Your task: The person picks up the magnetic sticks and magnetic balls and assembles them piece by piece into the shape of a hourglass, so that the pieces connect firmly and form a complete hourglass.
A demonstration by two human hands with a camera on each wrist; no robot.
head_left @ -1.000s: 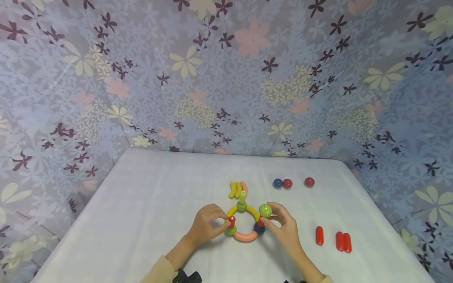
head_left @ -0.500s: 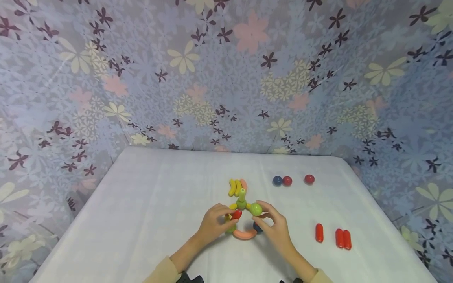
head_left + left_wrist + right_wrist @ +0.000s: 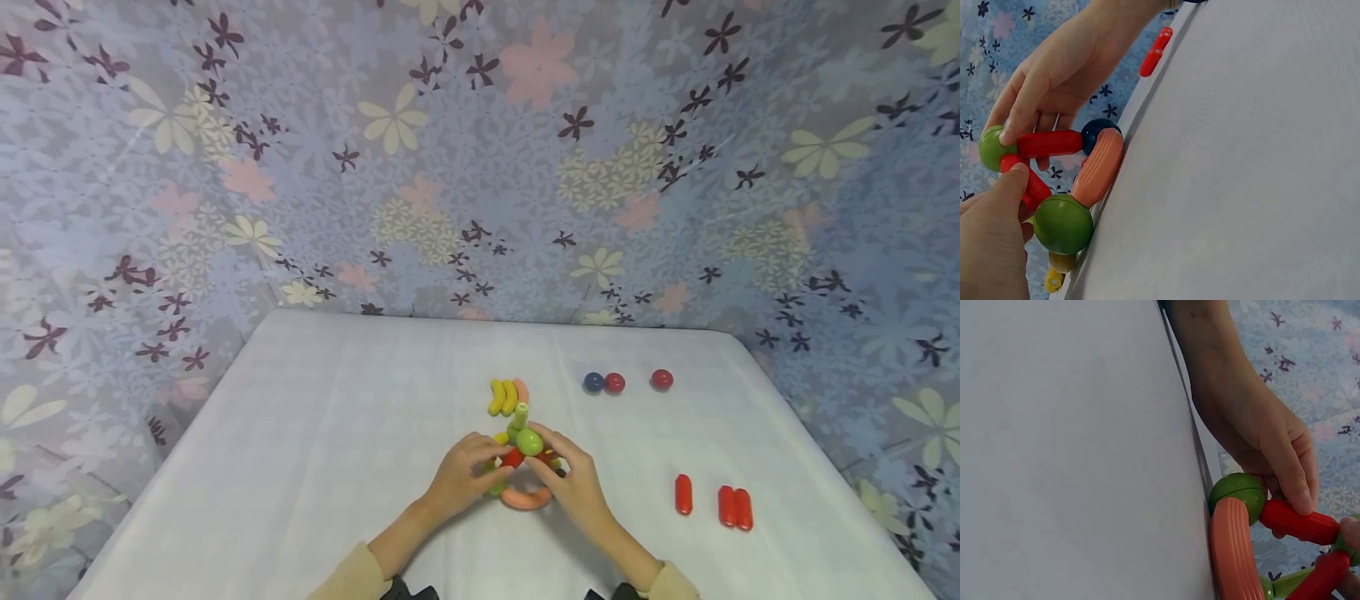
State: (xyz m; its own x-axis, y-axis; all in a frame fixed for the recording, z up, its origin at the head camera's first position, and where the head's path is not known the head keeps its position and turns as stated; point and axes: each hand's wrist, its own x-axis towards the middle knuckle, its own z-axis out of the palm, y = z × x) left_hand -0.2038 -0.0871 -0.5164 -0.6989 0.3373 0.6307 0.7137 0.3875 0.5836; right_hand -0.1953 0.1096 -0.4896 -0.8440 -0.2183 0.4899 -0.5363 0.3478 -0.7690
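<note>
My left hand (image 3: 471, 475) pinches a red rod (image 3: 1034, 187) that leans up from a green ball (image 3: 1063, 224) on the ring below. With thumb and fingers, my right hand (image 3: 576, 482) holds a smaller-looking green ball (image 3: 529, 442) where the tops of two red rods meet. The second red rod (image 3: 1050, 144) runs from that ball to a dark blue ball (image 3: 1099, 134). A curved salmon rod (image 3: 525, 499) links the blue ball and the lower green ball at the front. Behind the held ball, a light green rod (image 3: 521, 415) stands upright. The hands partly hide the yellow curved rods.
Two yellow curved rods (image 3: 503, 397) and a salmon one (image 3: 521, 390) lie behind the structure. A blue ball (image 3: 594, 382) and two red balls (image 3: 614, 383) sit at the back right. Three red rods (image 3: 683, 495) lie on the white table (image 3: 337, 400) at right.
My right hand has moved left with the green ball, tilting its red rod inward. The left hand has tipped its red rod from upright toward the middle, and rods and ball now meet.
</note>
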